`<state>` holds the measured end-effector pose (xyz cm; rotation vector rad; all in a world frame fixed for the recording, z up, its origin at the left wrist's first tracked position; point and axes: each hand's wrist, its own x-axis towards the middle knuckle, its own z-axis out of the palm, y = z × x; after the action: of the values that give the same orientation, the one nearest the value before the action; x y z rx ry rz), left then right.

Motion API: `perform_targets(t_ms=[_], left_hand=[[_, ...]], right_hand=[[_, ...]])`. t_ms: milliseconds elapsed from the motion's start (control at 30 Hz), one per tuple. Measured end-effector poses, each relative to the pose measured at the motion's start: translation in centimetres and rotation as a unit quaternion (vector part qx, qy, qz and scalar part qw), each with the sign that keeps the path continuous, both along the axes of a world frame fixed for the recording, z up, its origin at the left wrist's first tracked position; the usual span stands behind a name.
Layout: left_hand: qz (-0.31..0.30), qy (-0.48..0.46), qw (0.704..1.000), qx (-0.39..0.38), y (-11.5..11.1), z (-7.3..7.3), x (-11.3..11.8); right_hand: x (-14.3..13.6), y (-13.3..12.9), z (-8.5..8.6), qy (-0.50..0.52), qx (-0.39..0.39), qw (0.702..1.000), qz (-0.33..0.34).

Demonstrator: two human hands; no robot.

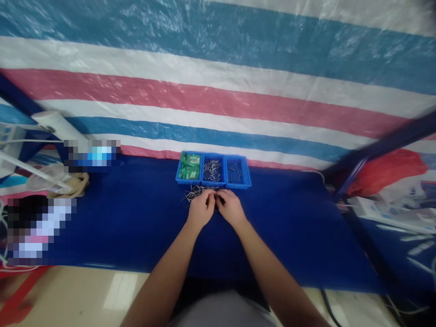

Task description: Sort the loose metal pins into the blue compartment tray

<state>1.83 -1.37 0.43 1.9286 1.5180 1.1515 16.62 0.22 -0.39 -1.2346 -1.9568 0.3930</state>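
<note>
My left hand (pixel 201 209) and my right hand (pixel 232 209) meet over the blue table, fingers curled and fingertips close together. Anything pinched between them is hidden or too small to make out. Under and beside the left fingers lies a loose pile of thin metal pins or screws (pixel 193 192). Just beyond the hands stand three blue bins in a row. The left bin (pixel 188 182) contains green packets (pixel 190 167). Many thin metal pieces (pixel 213 170) fill the middle bin (pixel 214 185), while the right bin (pixel 239 186) has only a scattering.
A striped plastic sheet (pixel 218 100) hangs behind the blue table (pixel 136 218). At the left are a white cylinder (pixel 63 129), a tape roll (pixel 80 185) and blurred-out screens. Dark posts, a red bag (pixel 391 172) and white boxes (pixel 384 213) stand at the right.
</note>
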Motion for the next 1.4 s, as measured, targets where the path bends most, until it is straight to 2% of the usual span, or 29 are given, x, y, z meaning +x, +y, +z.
perform_targets(t_ms=[633,1400], left_hand=[[0.006,-0.008,1.0,-0.009,0.06,-0.07,0.07],[0.018,-0.023,0.999,-0.022,-0.06,0.08,0.1]], right_hand=[[-0.43,0.03,0.24,-0.029,-0.009,0.999,-0.027],[-0.33,-0.17,0.45,-0.019,-0.015,1.0,-0.005]])
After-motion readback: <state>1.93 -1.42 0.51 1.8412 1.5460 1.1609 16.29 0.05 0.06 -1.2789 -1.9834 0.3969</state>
